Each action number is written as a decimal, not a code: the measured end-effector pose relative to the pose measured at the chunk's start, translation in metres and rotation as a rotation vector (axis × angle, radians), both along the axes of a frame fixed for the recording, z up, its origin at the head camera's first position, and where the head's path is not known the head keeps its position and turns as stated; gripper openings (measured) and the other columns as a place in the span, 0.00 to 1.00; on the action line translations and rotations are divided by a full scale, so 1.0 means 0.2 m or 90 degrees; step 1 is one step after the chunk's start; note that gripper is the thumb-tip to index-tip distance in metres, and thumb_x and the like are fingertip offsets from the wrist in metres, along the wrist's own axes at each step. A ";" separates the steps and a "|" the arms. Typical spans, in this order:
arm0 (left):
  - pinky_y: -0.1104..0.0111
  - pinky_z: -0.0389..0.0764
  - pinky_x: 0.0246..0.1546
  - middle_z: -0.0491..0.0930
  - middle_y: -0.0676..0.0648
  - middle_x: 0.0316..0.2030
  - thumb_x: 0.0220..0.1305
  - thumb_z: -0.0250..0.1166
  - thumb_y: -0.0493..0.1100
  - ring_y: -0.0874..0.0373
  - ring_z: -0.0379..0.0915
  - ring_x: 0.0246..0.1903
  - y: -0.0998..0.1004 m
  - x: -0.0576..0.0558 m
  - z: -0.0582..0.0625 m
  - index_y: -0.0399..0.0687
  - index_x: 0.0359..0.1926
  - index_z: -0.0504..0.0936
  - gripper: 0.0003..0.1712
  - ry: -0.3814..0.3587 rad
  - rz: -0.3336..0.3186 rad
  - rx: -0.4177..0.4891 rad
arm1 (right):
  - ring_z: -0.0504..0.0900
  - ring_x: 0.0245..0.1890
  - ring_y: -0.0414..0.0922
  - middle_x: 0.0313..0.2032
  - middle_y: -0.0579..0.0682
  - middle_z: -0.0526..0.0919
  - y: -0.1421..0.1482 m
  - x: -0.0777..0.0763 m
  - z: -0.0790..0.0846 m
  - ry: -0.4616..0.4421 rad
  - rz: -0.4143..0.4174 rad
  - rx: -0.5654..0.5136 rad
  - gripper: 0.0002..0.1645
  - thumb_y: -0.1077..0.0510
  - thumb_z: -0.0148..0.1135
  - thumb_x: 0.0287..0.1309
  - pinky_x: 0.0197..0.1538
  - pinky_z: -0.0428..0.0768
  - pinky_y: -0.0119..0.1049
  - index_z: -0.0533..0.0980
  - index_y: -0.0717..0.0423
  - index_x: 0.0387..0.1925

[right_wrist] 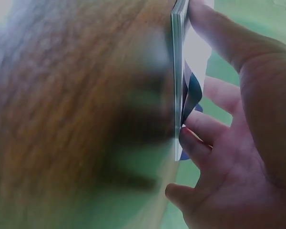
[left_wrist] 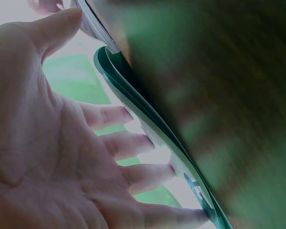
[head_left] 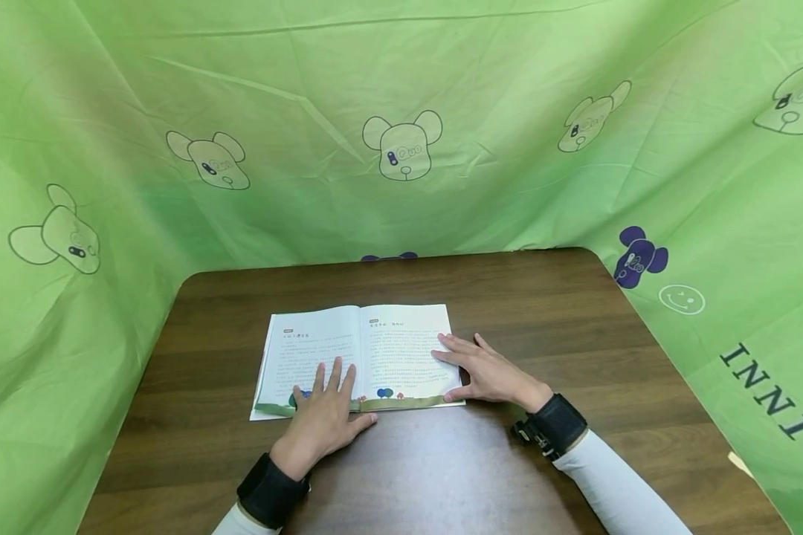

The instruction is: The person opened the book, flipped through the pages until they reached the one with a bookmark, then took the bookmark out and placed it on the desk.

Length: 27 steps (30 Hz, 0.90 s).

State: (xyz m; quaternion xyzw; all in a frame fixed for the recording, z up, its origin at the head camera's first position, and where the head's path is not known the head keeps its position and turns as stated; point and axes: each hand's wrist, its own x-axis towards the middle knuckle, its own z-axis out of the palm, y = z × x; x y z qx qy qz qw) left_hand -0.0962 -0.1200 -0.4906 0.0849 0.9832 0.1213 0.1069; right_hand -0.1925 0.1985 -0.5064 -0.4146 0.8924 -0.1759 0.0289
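An open book [head_left: 404, 342] lies on the brown table, with printed text on both pages and a green strip with small coloured drawings along the bottom. My left hand [head_left: 324, 420] rests its spread fingertips on the lower part of the left page, its thumb pointing right below the book's bottom edge. At the right page's outer edge, my right hand [head_left: 491, 371] touches the paper with extended fingers, its thumb near the lower corner. Seen from the right wrist, a page corner [right_wrist: 193, 93] curls up beside the fingers, above the stacked pages [right_wrist: 178, 71].
The wooden table [head_left: 549, 297] reaches beyond the book on all sides and has rounded far corners. A green curtain [head_left: 294, 200] printed with bear heads hangs behind it and along both sides. Black bands [head_left: 557, 425] wrap both wrists over white sleeves.
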 end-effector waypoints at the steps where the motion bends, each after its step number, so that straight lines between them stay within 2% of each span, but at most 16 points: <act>1: 0.22 0.51 0.53 0.52 0.33 0.75 0.57 0.55 0.75 0.30 0.45 0.72 0.00 0.00 0.00 0.41 0.75 0.60 0.56 0.001 0.001 -0.001 | 0.63 0.71 0.53 0.72 0.58 0.64 -0.01 0.00 0.00 0.001 -0.002 0.001 0.48 0.33 0.67 0.48 0.66 0.54 0.69 0.72 0.53 0.67; 9: 0.22 0.51 0.53 0.53 0.33 0.74 0.57 0.55 0.75 0.30 0.45 0.71 0.00 0.00 -0.01 0.42 0.74 0.61 0.56 0.015 0.004 -0.005 | 0.65 0.70 0.53 0.70 0.57 0.68 -0.05 0.01 -0.01 0.005 -0.045 0.001 0.43 0.33 0.64 0.52 0.67 0.54 0.66 0.75 0.52 0.64; 18: 0.28 0.54 0.58 0.54 0.31 0.74 0.59 0.54 0.73 0.29 0.46 0.71 0.02 -0.01 -0.01 0.40 0.73 0.62 0.54 0.036 0.002 -0.026 | 0.75 0.61 0.53 0.60 0.60 0.78 -0.09 -0.02 0.00 0.065 -0.068 -0.042 0.36 0.38 0.67 0.53 0.62 0.71 0.51 0.81 0.58 0.56; 27: 0.29 0.59 0.57 0.57 0.30 0.72 0.56 0.54 0.76 0.27 0.50 0.69 0.05 -0.02 -0.02 0.40 0.72 0.64 0.56 0.047 0.015 -0.042 | 0.78 0.57 0.53 0.56 0.58 0.82 -0.12 -0.02 0.01 0.100 -0.097 -0.039 0.29 0.43 0.68 0.53 0.57 0.74 0.53 0.83 0.58 0.51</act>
